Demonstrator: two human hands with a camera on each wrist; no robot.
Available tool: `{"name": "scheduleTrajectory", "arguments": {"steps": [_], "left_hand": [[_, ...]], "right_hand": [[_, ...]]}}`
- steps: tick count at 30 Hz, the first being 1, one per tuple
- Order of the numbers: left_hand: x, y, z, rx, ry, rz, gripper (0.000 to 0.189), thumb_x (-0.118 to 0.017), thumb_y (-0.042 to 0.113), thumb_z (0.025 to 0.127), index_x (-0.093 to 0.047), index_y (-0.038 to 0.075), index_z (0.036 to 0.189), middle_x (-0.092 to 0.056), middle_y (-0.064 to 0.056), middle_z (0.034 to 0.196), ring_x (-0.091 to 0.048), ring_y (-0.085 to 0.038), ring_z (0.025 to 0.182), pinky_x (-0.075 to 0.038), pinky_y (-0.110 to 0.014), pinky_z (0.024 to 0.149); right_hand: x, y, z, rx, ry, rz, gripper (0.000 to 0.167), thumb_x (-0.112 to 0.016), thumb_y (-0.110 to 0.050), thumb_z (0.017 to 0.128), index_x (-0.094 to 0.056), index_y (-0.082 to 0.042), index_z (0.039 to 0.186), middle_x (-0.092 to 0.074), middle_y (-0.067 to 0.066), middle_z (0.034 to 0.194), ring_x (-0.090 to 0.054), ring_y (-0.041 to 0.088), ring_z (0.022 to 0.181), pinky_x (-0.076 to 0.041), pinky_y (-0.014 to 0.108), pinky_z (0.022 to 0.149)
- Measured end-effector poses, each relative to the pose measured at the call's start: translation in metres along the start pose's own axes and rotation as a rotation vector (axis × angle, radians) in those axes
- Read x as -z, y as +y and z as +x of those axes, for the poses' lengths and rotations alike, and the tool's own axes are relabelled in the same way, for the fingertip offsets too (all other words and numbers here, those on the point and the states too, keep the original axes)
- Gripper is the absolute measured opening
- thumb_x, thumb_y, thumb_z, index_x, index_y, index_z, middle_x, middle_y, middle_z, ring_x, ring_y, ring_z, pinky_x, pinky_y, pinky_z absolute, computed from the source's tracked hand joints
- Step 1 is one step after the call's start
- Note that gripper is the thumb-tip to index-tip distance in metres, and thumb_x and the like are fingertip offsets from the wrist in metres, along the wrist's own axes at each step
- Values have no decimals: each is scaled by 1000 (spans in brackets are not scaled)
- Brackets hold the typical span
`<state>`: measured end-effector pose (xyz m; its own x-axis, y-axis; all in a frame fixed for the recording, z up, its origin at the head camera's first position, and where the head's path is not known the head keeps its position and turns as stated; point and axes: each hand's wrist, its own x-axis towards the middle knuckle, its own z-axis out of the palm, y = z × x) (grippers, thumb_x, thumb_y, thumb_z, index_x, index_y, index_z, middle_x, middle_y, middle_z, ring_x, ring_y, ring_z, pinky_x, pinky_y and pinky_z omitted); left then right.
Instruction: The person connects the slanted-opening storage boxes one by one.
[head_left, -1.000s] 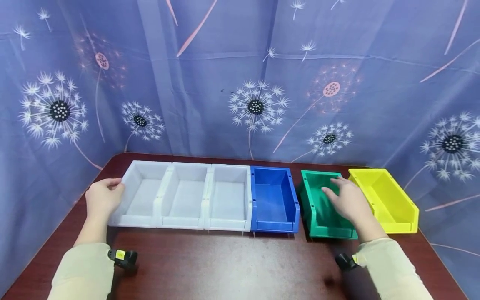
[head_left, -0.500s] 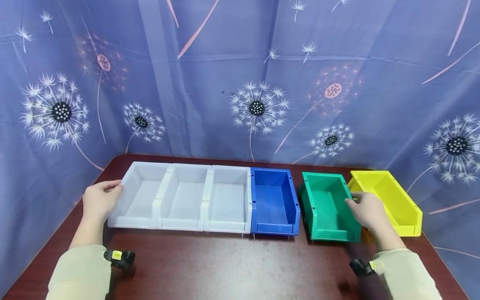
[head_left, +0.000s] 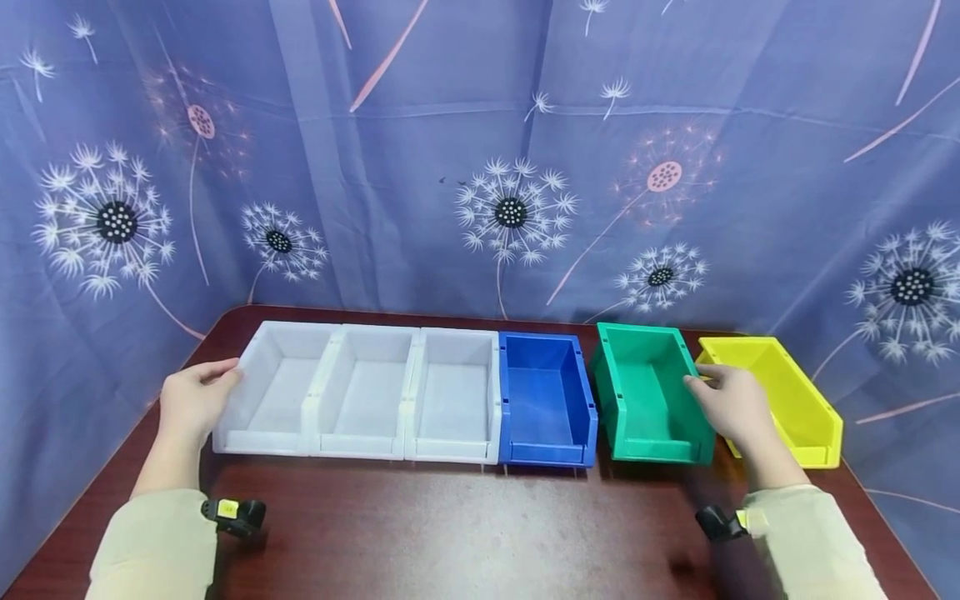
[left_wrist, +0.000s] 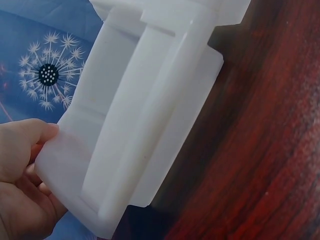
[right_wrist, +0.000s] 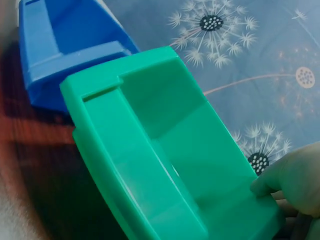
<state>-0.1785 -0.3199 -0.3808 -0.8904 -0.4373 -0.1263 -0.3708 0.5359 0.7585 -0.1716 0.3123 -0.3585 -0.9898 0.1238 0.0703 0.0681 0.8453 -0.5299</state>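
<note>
My right hand (head_left: 733, 403) pinches the right side wall of a green storage bin (head_left: 647, 392), thumb inside and fingers outside. In the right wrist view the green bin (right_wrist: 165, 135) fills the middle, its front lip towards the camera. My left hand (head_left: 197, 398) holds the left wall of the leftmost white storage bin (head_left: 288, 383) the same way; the left wrist view shows the thumb on the inner face of this white bin (left_wrist: 75, 150). Its neighbours are a second white bin (head_left: 367, 383), a third white bin (head_left: 455, 387) and a blue bin (head_left: 546, 400), side by side.
A yellow bin (head_left: 780, 400) stands right of the green one, partly behind the right hand. A narrow gap separates blue and green. All are on a dark red-brown table (head_left: 450, 533), with a dandelion-patterned curtain (head_left: 420, 167) behind.
My right hand has gone from over the green bin's inside to its right wall and gripped it. The green bin has since shifted up and slightly left in view. The left hand keeps its hold.
</note>
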Motion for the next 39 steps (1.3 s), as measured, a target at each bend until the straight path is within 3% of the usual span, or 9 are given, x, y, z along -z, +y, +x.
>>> {"name": "scheduleTrajectory", "arguments": {"steps": [8,14,25,33,39], "left_hand": [[0,0,0,6,-11,-14,49,-47,32,97,-49,5,137,-48,-27,137,-46,-41,125,-40,-55,99],[1,-2,1,7,-18,-22,51,-48,34,96,-48,4,137,-47,-27,138,-46,-42,125,-40,-56,99],[0,-3,1,8,-15,-42,49,-48,34,96,-50,5,136,-49,-25,137,-47,-39,124,-40,-53,100],[0,-2,2,18,-20,-42,49,-48,32,96,-49,5,137,-48,-25,138,-46,-39,125,-40,-54,100],[0,-4,3,11,-17,-44,50,-49,34,95,-50,5,136,-50,-24,137,-48,-37,124,-40,-52,100]], "right_hand": [[10,-12,1,-20,8,46,53,-48,-30,98,-50,14,127,-54,37,121,-58,46,99,-53,39,65],[14,-18,3,-5,27,36,52,-49,-30,97,-51,13,126,-55,37,119,-60,42,94,-45,28,56],[16,-21,1,29,21,11,50,-50,-28,96,-53,13,125,-58,37,115,-61,43,93,-47,29,58],[20,-25,1,29,7,21,51,-49,-29,97,-52,13,127,-56,36,119,-59,46,100,-53,46,69],[18,-25,1,41,9,-8,50,-51,-28,96,-54,13,124,-59,36,114,-61,44,95,-53,39,63]]}}
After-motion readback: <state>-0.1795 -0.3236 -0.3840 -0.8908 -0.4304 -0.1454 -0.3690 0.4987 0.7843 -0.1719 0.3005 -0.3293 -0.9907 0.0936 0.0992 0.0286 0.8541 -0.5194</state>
